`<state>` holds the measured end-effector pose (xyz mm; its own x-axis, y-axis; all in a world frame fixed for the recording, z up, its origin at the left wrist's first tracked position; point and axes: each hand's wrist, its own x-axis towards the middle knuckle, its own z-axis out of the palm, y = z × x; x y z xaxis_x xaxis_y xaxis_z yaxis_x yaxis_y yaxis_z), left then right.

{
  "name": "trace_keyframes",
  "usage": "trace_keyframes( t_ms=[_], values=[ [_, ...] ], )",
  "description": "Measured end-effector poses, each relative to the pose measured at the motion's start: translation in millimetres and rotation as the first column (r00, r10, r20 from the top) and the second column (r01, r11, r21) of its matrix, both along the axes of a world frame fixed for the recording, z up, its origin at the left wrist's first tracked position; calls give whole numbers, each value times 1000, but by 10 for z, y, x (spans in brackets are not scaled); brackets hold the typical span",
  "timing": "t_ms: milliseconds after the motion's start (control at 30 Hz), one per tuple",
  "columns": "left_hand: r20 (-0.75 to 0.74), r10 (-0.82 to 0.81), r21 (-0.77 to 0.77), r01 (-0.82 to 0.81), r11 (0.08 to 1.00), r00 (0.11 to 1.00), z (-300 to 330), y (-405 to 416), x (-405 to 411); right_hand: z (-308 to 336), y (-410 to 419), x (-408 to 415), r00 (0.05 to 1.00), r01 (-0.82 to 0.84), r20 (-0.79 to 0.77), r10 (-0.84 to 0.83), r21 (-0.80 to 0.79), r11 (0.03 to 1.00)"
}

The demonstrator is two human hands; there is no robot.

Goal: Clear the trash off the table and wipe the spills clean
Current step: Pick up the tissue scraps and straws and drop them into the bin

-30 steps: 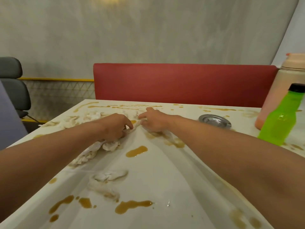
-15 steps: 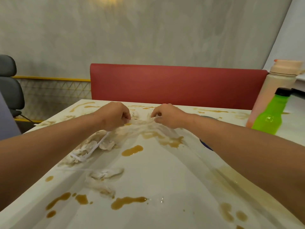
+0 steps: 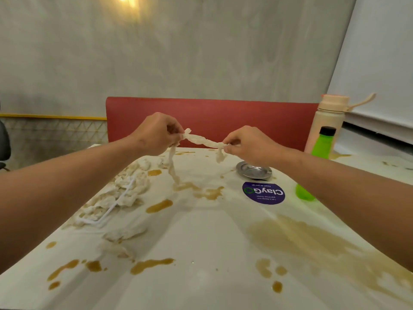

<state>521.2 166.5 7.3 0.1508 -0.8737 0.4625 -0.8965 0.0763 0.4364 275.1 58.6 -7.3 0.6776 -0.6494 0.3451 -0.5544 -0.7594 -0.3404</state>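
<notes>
A wet, twisted strip of tissue (image 3: 202,140) is stretched in the air between my hands, above the far part of the white table (image 3: 201,238). My left hand (image 3: 156,134) pinches its left end, and a long tail hangs from there down to the tabletop. My right hand (image 3: 248,143) pinches the right end, where a short tail dangles. A heap of soggy tissue (image 3: 120,193) with a white straw (image 3: 109,209) on it lies at the left. Brown spills (image 3: 312,245) are spread over the table.
A metal ashtray (image 3: 253,171) and a round purple sticker (image 3: 263,193) sit right of centre. A green bottle (image 3: 319,153) and a cream flask (image 3: 327,121) stand at the far right. A red bench back (image 3: 212,117) runs behind the table.
Both hands have risen off the table, lifting the tissue strip and pulling it taut between them. The view has tilted up.
</notes>
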Motion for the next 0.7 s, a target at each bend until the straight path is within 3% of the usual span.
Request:
trace_keyframes(
  t_ms=[167,433,700],
  values=[
    [-112,-92,13,94,996,990,141,-35,-392,112,129,-407,995,67,72,-66,-16,998],
    [-147,-225,39,233,972,963,237,-94,-1154,136,362,-1274,975,150,167,-149,11,989],
    [-279,-408,-11,422,907,869,342,-210,-2266,179,660,-2383,907,302,288,-306,61,952]
  ],
)
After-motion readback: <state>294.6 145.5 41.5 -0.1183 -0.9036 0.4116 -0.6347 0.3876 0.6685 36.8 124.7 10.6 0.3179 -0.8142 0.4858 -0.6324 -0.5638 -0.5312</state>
